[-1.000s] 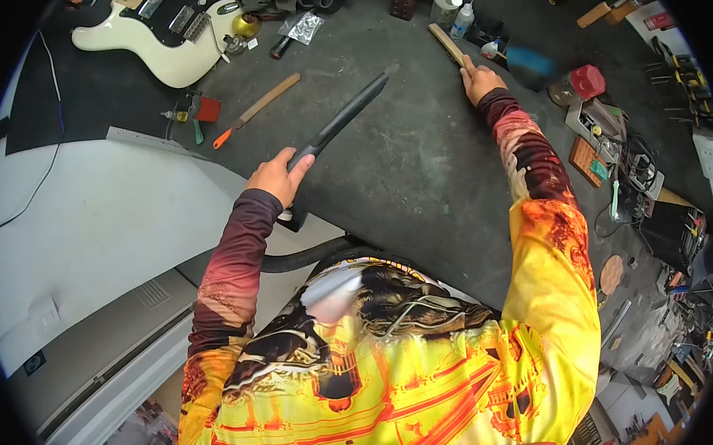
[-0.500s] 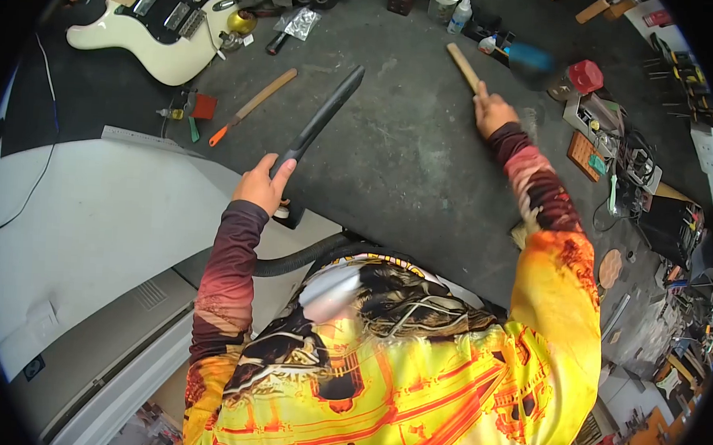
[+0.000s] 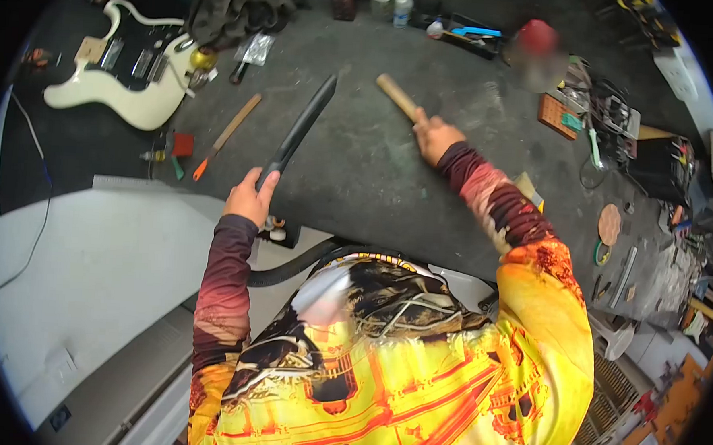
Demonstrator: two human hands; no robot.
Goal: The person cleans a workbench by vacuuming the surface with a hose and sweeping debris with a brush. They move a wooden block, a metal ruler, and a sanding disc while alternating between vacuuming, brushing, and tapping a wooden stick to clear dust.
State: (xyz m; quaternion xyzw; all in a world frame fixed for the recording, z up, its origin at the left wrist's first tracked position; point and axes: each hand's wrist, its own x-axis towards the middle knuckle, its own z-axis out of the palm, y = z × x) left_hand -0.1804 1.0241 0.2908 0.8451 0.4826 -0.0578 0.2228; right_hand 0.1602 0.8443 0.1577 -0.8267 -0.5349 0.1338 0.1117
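Observation:
My left hand (image 3: 249, 197) is wrapped round the lower end of a long black vacuum nozzle (image 3: 301, 127), which slants up and to the right over the dark bench. A ribbed black hose (image 3: 289, 274) runs below, in front of my body; its join to the nozzle is hidden. In my right hand (image 3: 439, 140) is a flat, pale wooden stick (image 3: 397, 94), its free end pointing up and left toward the nozzle's tip. Between the two there is a gap. Left of the nozzle lies an orange-tipped tool with a wooden handle (image 3: 236, 127).
A white electric guitar body (image 3: 129, 98) lies at the far left, beside a dark cloth (image 3: 242, 11). A steel ruler (image 3: 145, 185) rests along the bench edge. Bottles (image 3: 401, 9) and a black tray (image 3: 467, 39) stand at the back; tools and cables crowd the right side.
The view has turned, shifting the bench items. My right hand has come left and slightly toward me, bringing the wooden stick closer to the nozzle. Both hands keep their hold.

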